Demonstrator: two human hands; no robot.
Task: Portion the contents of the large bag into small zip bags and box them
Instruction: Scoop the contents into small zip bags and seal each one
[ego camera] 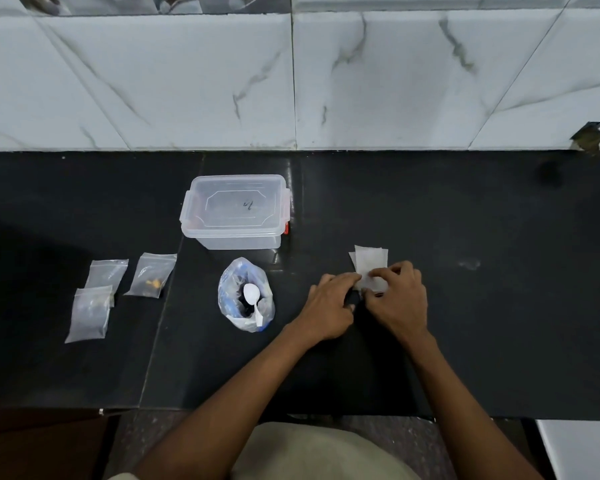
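Your only view comes from the head camera, looking steeply down and forward over your left hand (329, 306) and right hand (397, 296), both near frame centre; the marble wall (291, 81) rises well beyond them.

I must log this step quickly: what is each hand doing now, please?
Left hand: fingers curled at the edge of the stack of empty zip bags; its grip there cannot be told.
Right hand: pinches the stack.

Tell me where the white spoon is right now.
In the head view, the white spoon stands in the open large bag, just in front of the lidded plastic box and left of both hands.
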